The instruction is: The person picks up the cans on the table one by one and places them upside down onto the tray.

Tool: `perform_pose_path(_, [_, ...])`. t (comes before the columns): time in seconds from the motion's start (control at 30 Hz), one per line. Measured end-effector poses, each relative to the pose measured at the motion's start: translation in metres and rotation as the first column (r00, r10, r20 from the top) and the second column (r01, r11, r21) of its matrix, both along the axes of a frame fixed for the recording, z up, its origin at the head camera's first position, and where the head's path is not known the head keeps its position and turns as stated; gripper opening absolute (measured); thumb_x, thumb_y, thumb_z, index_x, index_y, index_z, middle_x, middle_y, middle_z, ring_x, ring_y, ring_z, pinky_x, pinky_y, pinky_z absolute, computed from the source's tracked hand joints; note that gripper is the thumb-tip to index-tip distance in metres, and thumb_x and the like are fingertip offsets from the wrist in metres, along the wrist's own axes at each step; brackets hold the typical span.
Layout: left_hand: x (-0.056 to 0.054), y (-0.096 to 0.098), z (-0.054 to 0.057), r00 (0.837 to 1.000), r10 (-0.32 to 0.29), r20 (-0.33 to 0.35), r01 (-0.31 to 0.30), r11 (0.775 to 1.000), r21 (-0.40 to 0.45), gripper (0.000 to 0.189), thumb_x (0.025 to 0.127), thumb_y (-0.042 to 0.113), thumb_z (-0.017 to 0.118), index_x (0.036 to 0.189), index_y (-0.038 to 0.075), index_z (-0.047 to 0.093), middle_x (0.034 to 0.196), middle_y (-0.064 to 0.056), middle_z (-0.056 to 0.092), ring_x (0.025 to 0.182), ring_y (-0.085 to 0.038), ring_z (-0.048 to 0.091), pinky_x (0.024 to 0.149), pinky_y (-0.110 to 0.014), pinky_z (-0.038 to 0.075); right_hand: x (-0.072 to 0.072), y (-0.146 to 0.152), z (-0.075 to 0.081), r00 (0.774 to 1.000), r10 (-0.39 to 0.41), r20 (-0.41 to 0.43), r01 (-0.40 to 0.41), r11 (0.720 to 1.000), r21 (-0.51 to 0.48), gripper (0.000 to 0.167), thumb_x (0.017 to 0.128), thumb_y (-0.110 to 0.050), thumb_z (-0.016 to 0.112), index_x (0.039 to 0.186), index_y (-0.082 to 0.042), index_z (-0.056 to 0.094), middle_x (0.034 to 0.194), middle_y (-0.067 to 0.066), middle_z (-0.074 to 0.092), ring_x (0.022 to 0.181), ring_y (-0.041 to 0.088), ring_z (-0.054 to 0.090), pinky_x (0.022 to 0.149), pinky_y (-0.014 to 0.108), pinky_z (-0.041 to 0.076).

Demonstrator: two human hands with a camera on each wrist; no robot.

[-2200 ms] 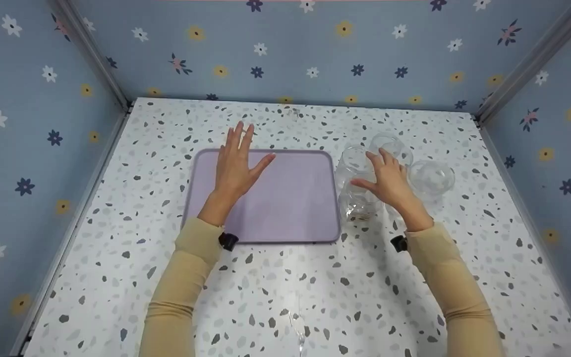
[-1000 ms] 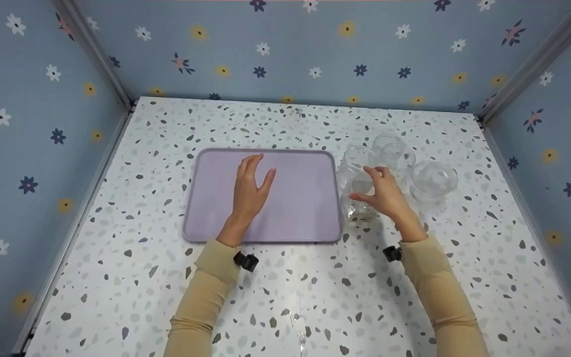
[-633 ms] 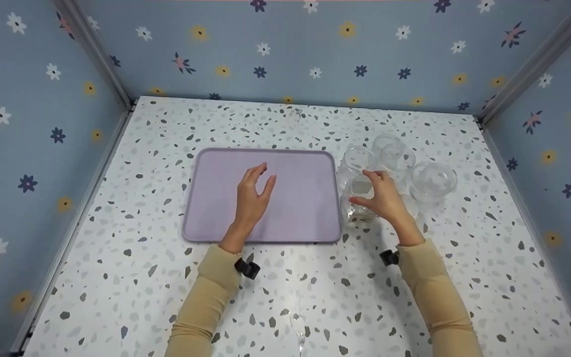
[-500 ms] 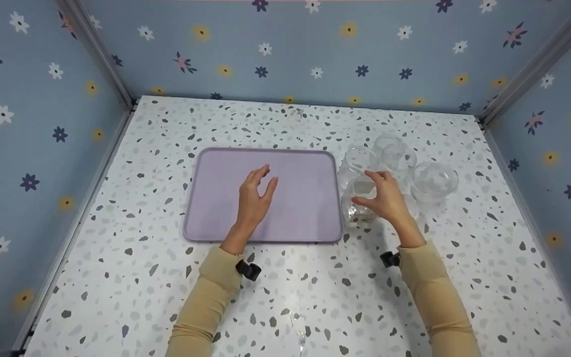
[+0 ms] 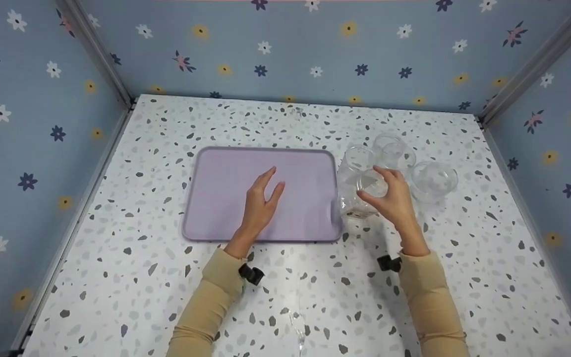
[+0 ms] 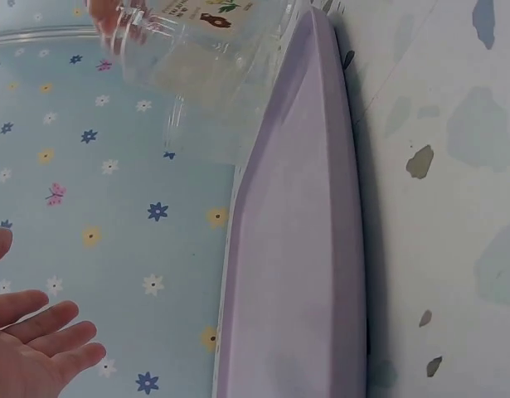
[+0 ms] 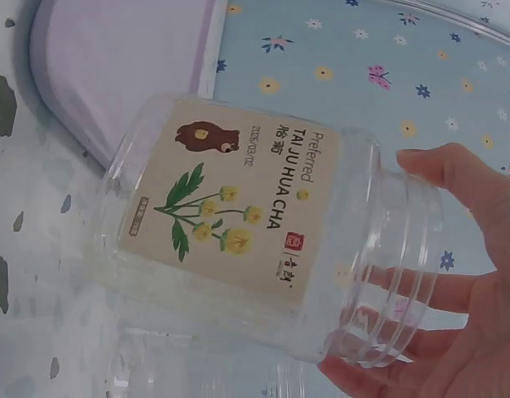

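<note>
My right hand (image 5: 394, 196) grips a clear plastic jar (image 7: 221, 207) round its threaded neck, thumb on one side and fingers on the other. The jar has no lid, and its label shows a brown bear and yellow flowers. It is at the right edge of a lilac tray (image 5: 295, 198), its mouth leaning slightly toward my right palm. Above the middle of the tray is my left hand (image 5: 260, 206), holding nothing, fingers and thumb apart. The left wrist view shows part of that hand (image 6: 39, 348) beside the tray (image 6: 288, 249).
Behind the gripped jar stands another clear jar (image 5: 358, 159). Further clear containers (image 5: 395, 152) stand back right, and one more (image 5: 433, 181) is right of my right hand. Flower-patterned panels (image 5: 285, 49) wall the speckled table (image 5: 265, 297) at the back and sides.
My right hand has closed on the jar's neck and shifted slightly right, and the jar has tilted. My left hand has come nearer and to the right over the tray, after reaching farther back.
</note>
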State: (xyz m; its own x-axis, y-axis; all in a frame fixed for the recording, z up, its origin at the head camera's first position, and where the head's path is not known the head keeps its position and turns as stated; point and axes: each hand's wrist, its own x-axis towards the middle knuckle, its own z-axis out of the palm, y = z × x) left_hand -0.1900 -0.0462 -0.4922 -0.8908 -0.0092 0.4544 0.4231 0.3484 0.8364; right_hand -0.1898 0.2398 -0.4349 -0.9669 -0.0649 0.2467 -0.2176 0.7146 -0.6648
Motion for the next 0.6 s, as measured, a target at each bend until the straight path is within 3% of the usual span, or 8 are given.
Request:
perform_pose_path(0.23, [0.002,0.003,-0.003,0.999,-0.053,0.004,0.053,0.998,0.019,0.051,0.089,0.022,0.053,0.129,-0.007,0.039,0.133,-0.019,0.039,0.125,-0.023,0.032,0.103,-0.031,0.023,0.004,-0.01,-0.005,0.994,-0.057,-0.094,0.041,0.986,-0.16,0.061,0.068,-0.022,0.077,0.12,-0.001,0.053,0.112,0.019,0.051,0.096,0.033,0.049,0.071,0.044,0.045])
perform_pose_path(0.37, [0.004,0.006,-0.004,0.996,-0.09,0.029,0.09,0.996,0.024,0.055,0.088,0.021,0.056,0.132,-0.005,0.036,0.137,-0.016,0.034,0.127,-0.022,0.027,0.103,-0.034,0.021,0.005,-0.016,-0.011,0.992,-0.06,-0.109,0.027,0.958,-0.286,0.057,0.069,-0.02,0.076,0.119,-0.002,0.054,0.113,0.017,0.052,0.094,0.028,0.051,0.068,0.045,0.048])
perform_pose_path(0.43, [0.005,0.007,-0.002,0.992,-0.117,0.045,0.116,0.993,0.024,0.058,0.087,0.02,0.057,0.133,-0.004,0.034,0.138,-0.015,0.032,0.128,-0.023,0.025,0.104,-0.036,0.02,0.006,-0.019,-0.012,0.994,-0.06,-0.091,0.027,0.942,-0.334,0.056,0.07,-0.019,0.075,0.12,-0.003,0.054,0.113,0.016,0.052,0.094,0.025,0.052,0.067,0.039,0.05])
perform_pose_path(0.6, [0.016,0.009,0.017,0.972,-0.211,0.103,0.208,0.977,0.037,0.063,0.084,0.013,0.06,0.135,-0.007,0.028,0.14,-0.019,0.025,0.129,-0.029,0.021,0.104,-0.042,0.018,0.013,-0.031,-0.005,0.999,-0.031,-0.041,0.009,0.895,-0.446,0.05,0.074,-0.007,0.07,0.12,0.004,0.052,0.112,0.022,0.052,0.093,0.034,0.053,0.066,0.022,0.048])
